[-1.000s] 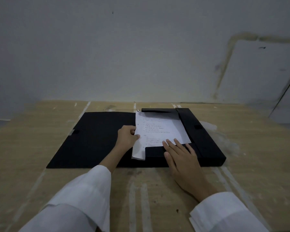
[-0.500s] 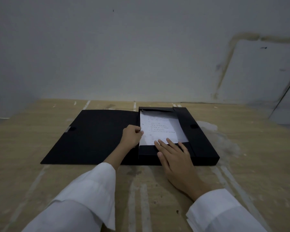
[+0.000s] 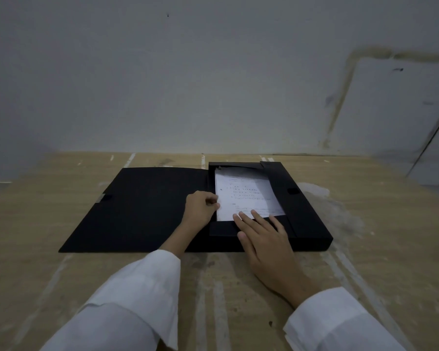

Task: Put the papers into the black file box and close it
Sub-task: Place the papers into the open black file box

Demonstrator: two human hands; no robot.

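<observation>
A black file box lies open on the wooden table, its wide lid folded flat to the left. White printed papers lie inside the box tray, under its top, right and near flaps. My left hand pinches the papers' left edge at the box's left wall. Flat, with fingers spread, my right hand rests on the near flap, fingertips touching the papers' bottom edge.
The wooden table carries pale tape streaks and a whitish smear right of the box. A grey wall rises directly behind the table's far edge. White sleeves cover both forearms.
The papers stuck out over the box's near left corner, then slid fully into the tray and lie flatter. My left hand followed them to the right; my right hand stayed on the near flap.
</observation>
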